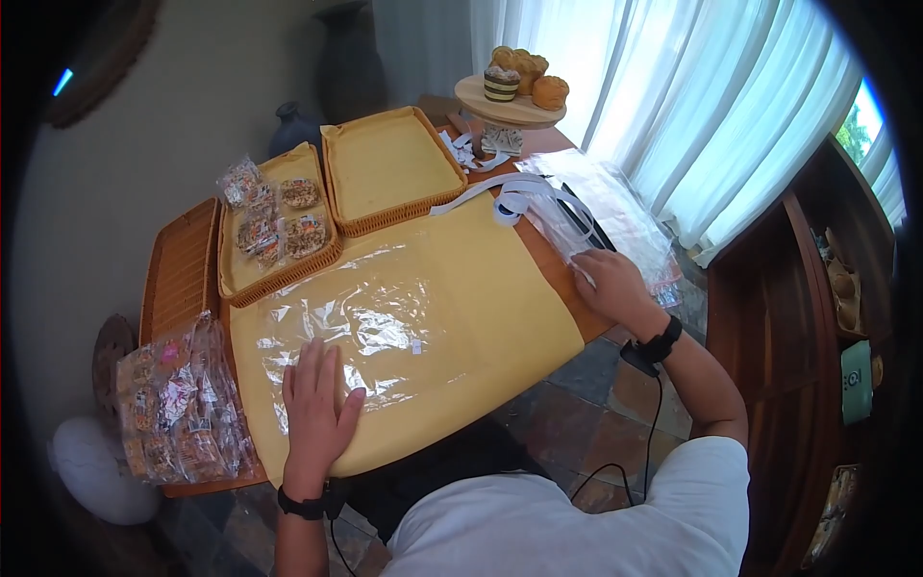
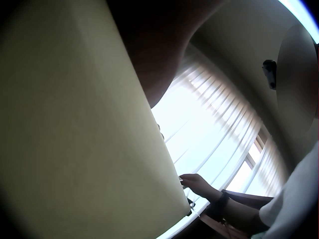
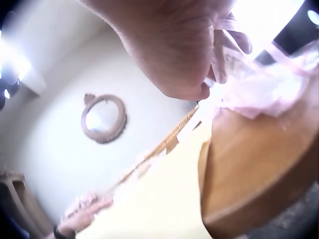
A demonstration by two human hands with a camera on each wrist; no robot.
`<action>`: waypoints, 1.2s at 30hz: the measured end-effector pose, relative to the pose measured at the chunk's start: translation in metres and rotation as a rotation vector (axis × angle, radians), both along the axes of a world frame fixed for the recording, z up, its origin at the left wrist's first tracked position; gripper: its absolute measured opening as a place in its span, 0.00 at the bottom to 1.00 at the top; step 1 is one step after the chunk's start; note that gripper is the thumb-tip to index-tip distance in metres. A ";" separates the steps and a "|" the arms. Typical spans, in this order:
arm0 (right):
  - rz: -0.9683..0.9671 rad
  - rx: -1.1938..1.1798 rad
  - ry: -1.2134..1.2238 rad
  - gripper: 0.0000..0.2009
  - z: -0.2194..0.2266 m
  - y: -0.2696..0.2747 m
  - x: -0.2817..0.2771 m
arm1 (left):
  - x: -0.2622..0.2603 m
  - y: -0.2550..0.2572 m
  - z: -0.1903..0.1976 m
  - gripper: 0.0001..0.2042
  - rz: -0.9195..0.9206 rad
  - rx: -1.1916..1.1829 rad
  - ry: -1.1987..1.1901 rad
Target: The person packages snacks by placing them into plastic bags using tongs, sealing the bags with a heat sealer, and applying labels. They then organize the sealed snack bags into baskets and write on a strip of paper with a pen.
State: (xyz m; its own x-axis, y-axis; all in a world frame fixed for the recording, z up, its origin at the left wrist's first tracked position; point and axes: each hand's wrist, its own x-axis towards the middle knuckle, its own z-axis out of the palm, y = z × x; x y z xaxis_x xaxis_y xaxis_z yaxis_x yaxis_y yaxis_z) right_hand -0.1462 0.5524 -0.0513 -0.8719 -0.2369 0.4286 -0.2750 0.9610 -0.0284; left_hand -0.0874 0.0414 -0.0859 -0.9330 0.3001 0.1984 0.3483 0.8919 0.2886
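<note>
On the yellow cloth (image 1: pixel 524 317) lies a large clear plastic bag (image 1: pixel 385 327) with a small white label near its middle. My left hand (image 1: pixel 322 399) rests flat on its near left part, fingers straight. At the table's right edge, my right hand (image 1: pixel 620 287) has curled fingers and pinches thin clear plastic (image 3: pixel 264 89), seen bunched at the fingertips in the right wrist view. Just beyond that hand are a roll of white tape (image 1: pixel 512 204) with a loose trailing strip and a stack of clear bags (image 1: pixel 635 226). The left wrist view shows mostly cloth.
A wicker basket (image 1: pixel 336 256) holds several packaged snacks; beside it stands a cloth-lined basket (image 1: pixel 394 168). A big bag of snack packs (image 1: pixel 183 409) sits at the left corner. Breads top a wooden cake stand (image 1: pixel 510 106) at the back. A wooden shelf (image 1: pixel 769 385) stands right.
</note>
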 end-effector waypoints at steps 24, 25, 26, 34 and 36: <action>-0.144 -0.236 -0.212 0.16 0.021 -0.069 0.024 | -0.007 -0.013 -0.001 0.36 0.045 0.013 -0.068; -0.124 -0.204 -0.240 0.17 0.008 -0.080 0.019 | -0.009 -0.013 -0.002 0.36 0.038 0.017 -0.050; -0.139 -0.156 -0.274 0.18 -0.004 -0.086 0.010 | -0.010 -0.013 -0.003 0.36 0.027 0.009 -0.048; -0.372 -0.020 -0.046 0.36 -0.015 -0.032 -0.032 | -0.004 -0.014 -0.004 0.36 0.049 0.008 -0.034; -0.419 -0.012 -0.133 0.35 -0.031 -0.018 -0.037 | -0.005 -0.015 -0.004 0.36 0.049 0.006 -0.026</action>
State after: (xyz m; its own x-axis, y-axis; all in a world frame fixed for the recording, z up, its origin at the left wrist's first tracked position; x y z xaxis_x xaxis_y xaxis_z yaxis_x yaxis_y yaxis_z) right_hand -0.1837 0.5341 -0.0818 -0.9394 0.1532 0.3067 0.1451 0.9882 -0.0492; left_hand -0.0926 0.0269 -0.0897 -0.9514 0.2528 0.1757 0.2965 0.9059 0.3024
